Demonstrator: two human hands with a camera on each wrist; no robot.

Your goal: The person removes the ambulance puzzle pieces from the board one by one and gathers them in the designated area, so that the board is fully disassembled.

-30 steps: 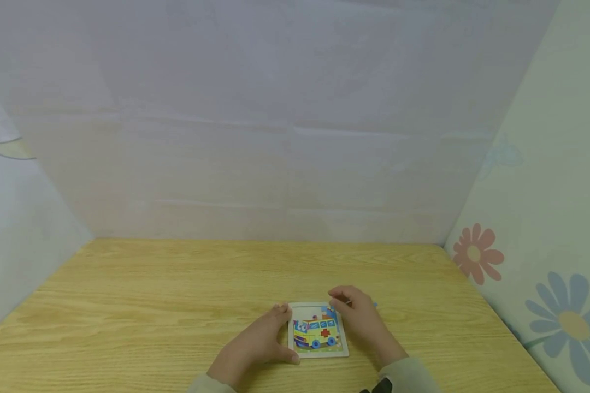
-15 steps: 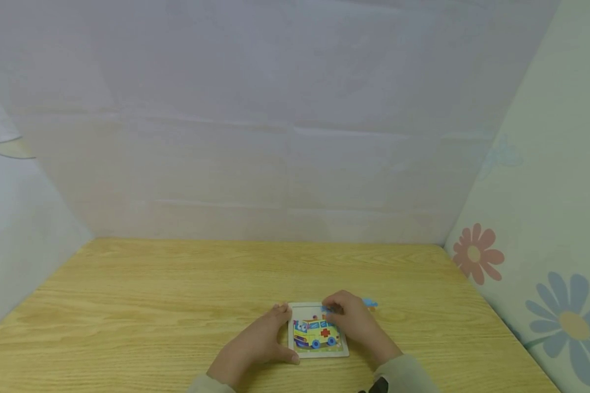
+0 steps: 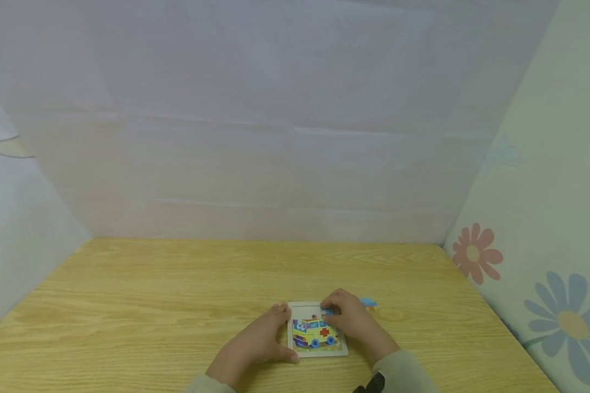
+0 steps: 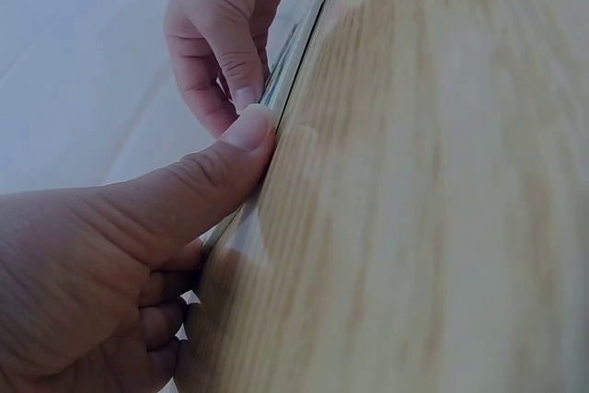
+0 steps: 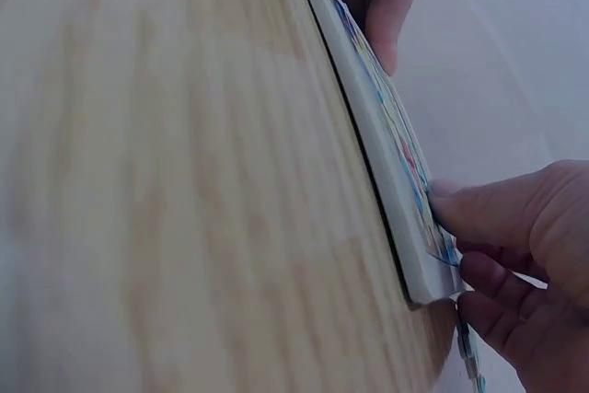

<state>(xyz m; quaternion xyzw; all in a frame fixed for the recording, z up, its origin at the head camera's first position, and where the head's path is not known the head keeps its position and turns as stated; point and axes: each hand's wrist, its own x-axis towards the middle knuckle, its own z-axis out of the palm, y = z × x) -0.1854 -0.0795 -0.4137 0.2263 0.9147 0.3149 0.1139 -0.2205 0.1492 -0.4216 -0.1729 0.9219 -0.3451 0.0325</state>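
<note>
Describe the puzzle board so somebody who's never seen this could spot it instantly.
Start with the wooden table, then find the left hand and right hand. Between them lies the puzzle board, pale-framed. Unlike the blue-and-orange bit beside the right hand, it shows a yellow van with a red cross.

The right sleeve [image 3: 409, 375] is plain, pale grey-beige cloth, ending at the wrist of the bare right grip [image 3: 355, 316]. At the sleeve's inner edge sits a small, lobed black piece [image 3: 376, 382], partly visible. Well left of the right sleeve, a matching left sleeve [image 3: 209, 385] meets the bare left grip [image 3: 263, 338].
</note>
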